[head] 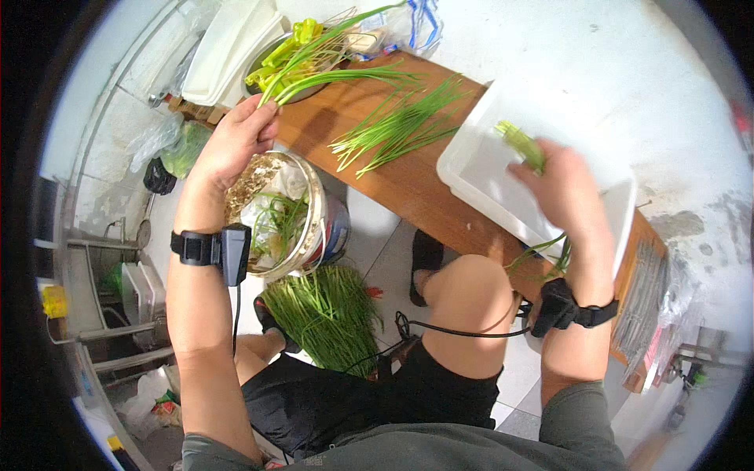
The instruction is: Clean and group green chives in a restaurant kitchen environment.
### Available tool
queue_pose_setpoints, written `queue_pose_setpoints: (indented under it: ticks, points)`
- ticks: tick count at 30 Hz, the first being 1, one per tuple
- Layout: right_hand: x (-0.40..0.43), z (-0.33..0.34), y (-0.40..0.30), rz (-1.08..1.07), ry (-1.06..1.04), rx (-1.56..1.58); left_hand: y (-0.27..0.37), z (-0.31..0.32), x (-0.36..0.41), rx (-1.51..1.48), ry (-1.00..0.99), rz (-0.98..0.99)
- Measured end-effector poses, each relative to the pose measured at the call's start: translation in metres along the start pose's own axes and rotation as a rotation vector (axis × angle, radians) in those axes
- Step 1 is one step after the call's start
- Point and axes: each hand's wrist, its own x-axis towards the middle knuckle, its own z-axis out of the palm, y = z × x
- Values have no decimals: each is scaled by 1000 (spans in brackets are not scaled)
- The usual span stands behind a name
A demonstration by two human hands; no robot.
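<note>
My left hand (250,126) pinches a few long green stalks (347,73), which look like garlic chives, at their pale ends above the left end of the wooden bench. My right hand (562,182), slightly blurred, grips a short, thick bundle of pale green stalks (521,144) over a white plastic tub (465,156). Between the hands, a loose spread of the green stalks (400,126) lies on the wooden bench (406,194). A large bunch of the same greens (330,318) rests on the tiled floor between my legs.
A bucket (312,206) holding plant scraps stands below my left hand. Behind that hand, a metal bowl (250,65) holds green peppers (277,56) beside stacked white containers (227,53). Greens (539,250) hang near the tub's front edge. A cable (465,334) crosses my knee.
</note>
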Motion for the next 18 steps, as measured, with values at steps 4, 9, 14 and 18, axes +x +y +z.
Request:
queue_pose_setpoints:
  ticks: [4,9,14,18]
  points:
    - [-28,45,42,-130,-90,-276,16,15,-18,-33,13,50]
    - [-40,70,53,-90,-187,-356,33,58,-31,13,-115,86]
    - [-68,60,32,-154,-361,-269,33,101,-29,238,-390,133]
    - [-97,47,32,-151,-325,-147,34,150,-24,471,-469,136]
